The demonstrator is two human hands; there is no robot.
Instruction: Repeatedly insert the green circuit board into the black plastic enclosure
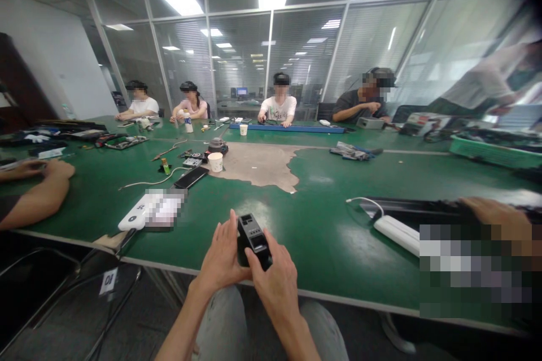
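Between my hands, at the near edge of the green table, is a small black box-shaped device (254, 237) with a grey top panel. Several small buttons or marks and dark rectangular openings show on that panel; its exact kind I cannot tell. My right hand (277, 268) grips it from the right, thumb on the near part and fingers along the far side. Against its left side lies my left hand (220, 256), fingers long and close together, thumb reaching below the device. The underside is hidden.
Left of me are a white power bank (134, 215), a dark phone (191, 177) and a paper cup (215, 162). Gloves (353, 151) lie farther back. On the right, another person's hand (499, 217) is by a white bar (398, 235). Other people sit around the table (313, 237).
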